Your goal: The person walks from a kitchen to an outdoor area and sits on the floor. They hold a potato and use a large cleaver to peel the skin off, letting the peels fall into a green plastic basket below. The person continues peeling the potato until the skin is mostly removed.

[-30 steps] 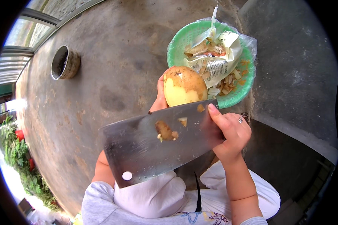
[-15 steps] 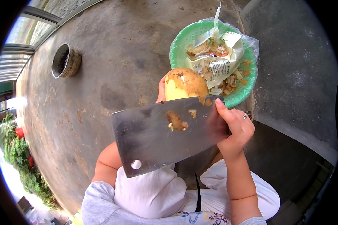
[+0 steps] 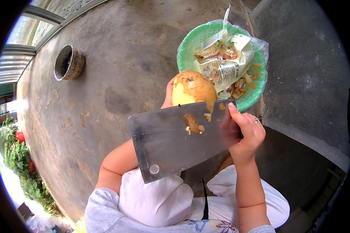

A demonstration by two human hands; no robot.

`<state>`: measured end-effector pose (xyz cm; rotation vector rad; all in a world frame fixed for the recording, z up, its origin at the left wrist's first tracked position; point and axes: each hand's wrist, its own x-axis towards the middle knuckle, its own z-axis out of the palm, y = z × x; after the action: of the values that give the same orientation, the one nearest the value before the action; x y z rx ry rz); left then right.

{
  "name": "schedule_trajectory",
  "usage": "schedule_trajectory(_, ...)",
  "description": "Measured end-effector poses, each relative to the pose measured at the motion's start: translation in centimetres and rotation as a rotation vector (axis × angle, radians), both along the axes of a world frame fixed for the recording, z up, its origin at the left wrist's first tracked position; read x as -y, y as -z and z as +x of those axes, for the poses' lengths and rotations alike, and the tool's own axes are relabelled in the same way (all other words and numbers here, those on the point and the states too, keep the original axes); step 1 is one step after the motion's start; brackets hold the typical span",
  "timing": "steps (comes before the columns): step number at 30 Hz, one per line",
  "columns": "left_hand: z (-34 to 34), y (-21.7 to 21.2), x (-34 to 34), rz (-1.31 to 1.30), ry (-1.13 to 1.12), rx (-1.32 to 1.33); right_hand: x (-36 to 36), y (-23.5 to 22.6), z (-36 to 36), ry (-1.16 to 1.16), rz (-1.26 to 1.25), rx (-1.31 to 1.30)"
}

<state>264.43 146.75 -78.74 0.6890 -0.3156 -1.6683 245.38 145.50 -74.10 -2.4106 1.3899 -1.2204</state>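
I read the right hand [image 3: 247,134] as closed on the right end of the cleaver [image 3: 171,143], thumb along its face. The left hand [image 3: 168,95], partly hidden, clasps the part-peeled potato [image 3: 194,87] forward-left of the right hand, with the green basket [image 3: 188,46] beyond

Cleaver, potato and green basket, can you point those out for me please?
Cleaver [image 3: 182,143]: head view, middle of the blade's broad face.
Potato [image 3: 195,85]: head view, middle of its visible surface.
Green basket [image 3: 187,52]: head view, left part of its wall.
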Motion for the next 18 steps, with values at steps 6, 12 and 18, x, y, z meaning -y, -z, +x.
schedule_trajectory(6, -0.1, -0.9, 0.4, -0.01, 0.002, 0.05, -0.1, 0.8, -0.3, 0.033, 0.053, 0.012)
schedule_trajectory(12, 2.2, -2.5, 1.1, -0.129, 0.146, 0.296, 0.9, 1.7, -1.8, 0.163, 0.182, 0.061)
schedule_trajectory(18, 2.0, -3.7, 1.4, -0.196, 0.21, 0.596, 1.0, 1.1, -2.6, 0.221, 0.31, 0.193)
